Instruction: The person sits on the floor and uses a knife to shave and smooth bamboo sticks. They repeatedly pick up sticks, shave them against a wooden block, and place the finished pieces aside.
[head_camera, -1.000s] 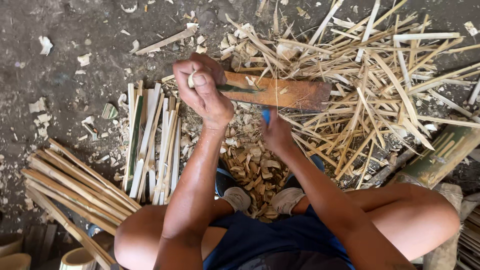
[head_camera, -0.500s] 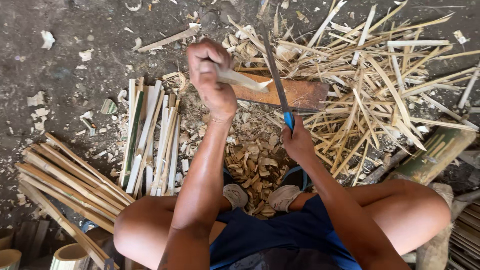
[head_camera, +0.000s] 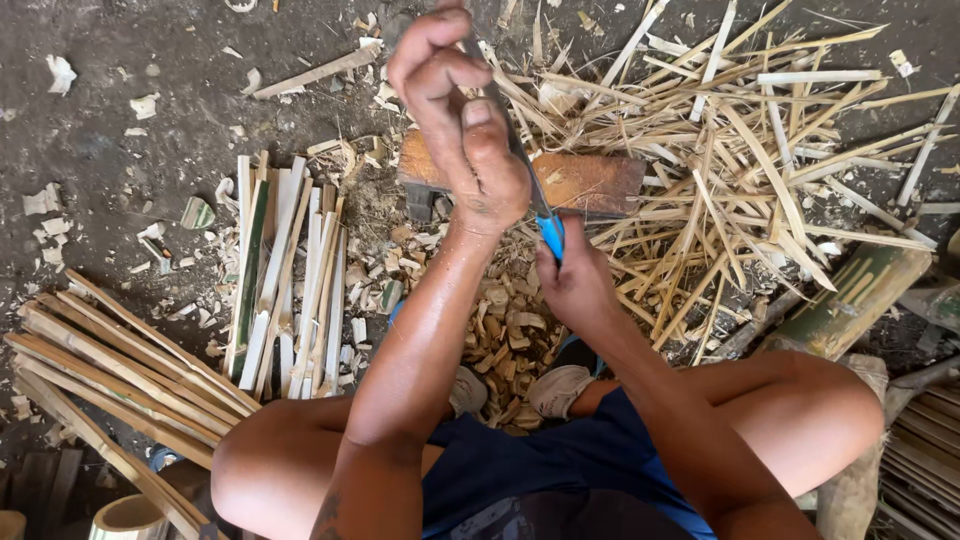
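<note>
I squat over a dirt floor. My left hand (head_camera: 460, 130) is raised close to the camera, fingers curled around a thin bamboo piece that is mostly hidden by the hand. My right hand (head_camera: 572, 280) grips the blue handle of a long knife (head_camera: 545, 228); its dark blade runs up behind my left hand. Under both hands lies a brown wooden chopping block (head_camera: 590, 182). Pale bamboo chips (head_camera: 500, 320) are heaped between my feet.
A row of split bamboo slats (head_camera: 285, 270) lies to the left. Longer bamboo strips (head_camera: 110, 360) fan out at lower left. A tangle of thin bamboo splinters (head_camera: 760, 170) covers the right. A thick green bamboo section (head_camera: 850, 300) rests by my right knee.
My left hand has risen toward the camera with the bamboo piece. The knife has swung from lying along the block to pointing upward, blade behind the left hand.
</note>
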